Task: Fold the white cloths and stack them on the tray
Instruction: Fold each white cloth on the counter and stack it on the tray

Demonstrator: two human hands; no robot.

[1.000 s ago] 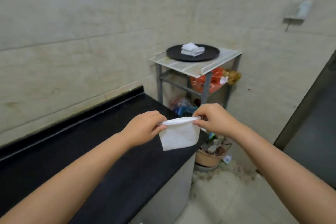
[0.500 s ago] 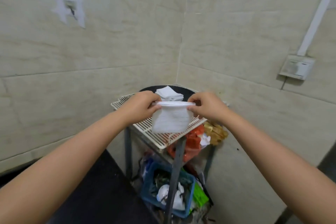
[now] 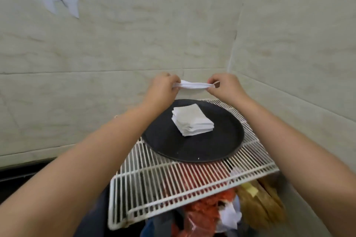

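Observation:
A folded white cloth (image 3: 192, 86) is stretched between both hands, above the far edge of the round black tray (image 3: 217, 146). My left hand (image 3: 162, 88) pinches its left end and my right hand (image 3: 225, 87) pinches its right end. A neat stack of folded white cloths (image 3: 192, 120) lies on the tray, just below and in front of the held cloth. The tray rests on a white wire rack (image 3: 173, 183).
Tiled walls meet in a corner right behind the rack. Under the rack sit red bags (image 3: 204, 211), a yellowish bundle (image 3: 264, 200) and other clutter. The black counter edge (image 3: 23, 177) shows at the lower left.
I have moved closer to the rack, away from the black counter. The held cloth went from hanging open in front of the rack to being held flat, higher, over the tray's far edge.

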